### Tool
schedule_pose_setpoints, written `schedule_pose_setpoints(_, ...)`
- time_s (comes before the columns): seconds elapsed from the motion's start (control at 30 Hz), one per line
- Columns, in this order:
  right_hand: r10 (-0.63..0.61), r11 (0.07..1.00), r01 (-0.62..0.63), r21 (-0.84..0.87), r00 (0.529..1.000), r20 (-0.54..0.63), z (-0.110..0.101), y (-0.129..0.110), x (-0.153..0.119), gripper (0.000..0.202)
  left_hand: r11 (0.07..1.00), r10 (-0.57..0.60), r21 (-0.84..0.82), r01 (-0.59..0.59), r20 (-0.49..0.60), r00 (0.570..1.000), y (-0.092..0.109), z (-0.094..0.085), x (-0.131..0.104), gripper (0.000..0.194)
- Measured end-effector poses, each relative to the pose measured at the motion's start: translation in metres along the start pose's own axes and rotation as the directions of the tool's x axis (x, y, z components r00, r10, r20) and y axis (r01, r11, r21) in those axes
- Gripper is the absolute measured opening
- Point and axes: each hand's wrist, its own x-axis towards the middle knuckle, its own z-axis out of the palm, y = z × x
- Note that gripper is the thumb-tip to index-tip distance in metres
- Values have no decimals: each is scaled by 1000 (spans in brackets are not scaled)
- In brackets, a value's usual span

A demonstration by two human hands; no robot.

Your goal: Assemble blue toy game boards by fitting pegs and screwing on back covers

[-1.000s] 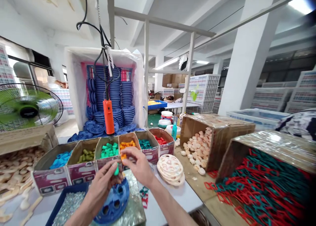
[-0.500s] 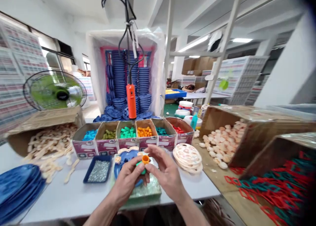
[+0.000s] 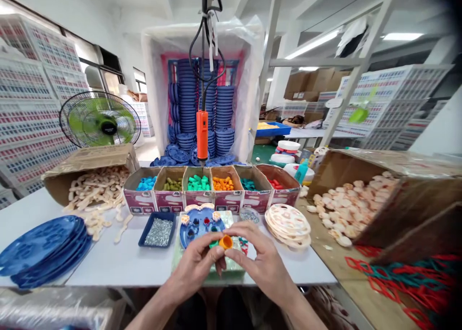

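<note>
My right hand (image 3: pixel 258 255) pinches a small orange plastic cup-shaped piece (image 3: pixel 226 242) between thumb and fingers, its hollow end facing me. Close beside it, my left hand (image 3: pixel 197 258) is closed on a small green plastic piece (image 3: pixel 214 244), mostly hidden by the fingers. Both hands meet over the near part of a pale green block (image 3: pixel 176 258). On that block lies a round blue plastic plate (image 3: pixel 186 236) with dark holes, a red spot and cream-coloured parts along its far edge. The hands cover the plate's near right side.
Behind stand divided bins (image 3: pixel 198 200) of coloured pieces. An orange electric screwdriver (image 3: pixel 202 135) hangs above them. A tray of screws (image 3: pixel 158 230) and blue plates (image 3: pixel 39 243) lie left. Cream discs (image 3: pixel 287 224) and a carton (image 3: pixel 361 214) of cream pieces stand right.
The view has shifted, so the bins and fan appear further right. My hands have come nearer to me, uncovering more of the blue plate. My right fingers have closed on the orange piece.
</note>
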Motion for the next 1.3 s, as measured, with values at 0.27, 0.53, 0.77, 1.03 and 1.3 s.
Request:
schedule_pose_setpoints(0.27,19,1000,-17,-10,969,248,11,-1,-33,27,982,-162,-95,163,23,987,-41,14,-56,46)
schedule_pose_setpoints(0.53,-31,987,58,-150,984,174,22,7,-21,26,984,-177,-10,180,-245,953,-57,12,-69,51)
schedule_pose_setpoints(0.77,-19,943,109,-315,962,274,24,50,17,27,963,-271,-66,262,-211,939,-67,11,-84,46)
schedule_pose_setpoints(1.03,87,928,42,-370,942,324,36,59,20,31,962,-272,-56,266,-213,938,-67,6,-87,42)
schedule_pose_setpoints(1.3,75,970,-9,-241,961,266,35,44,10,21,957,-176,171,233,-293,940,-54,-8,-75,35)
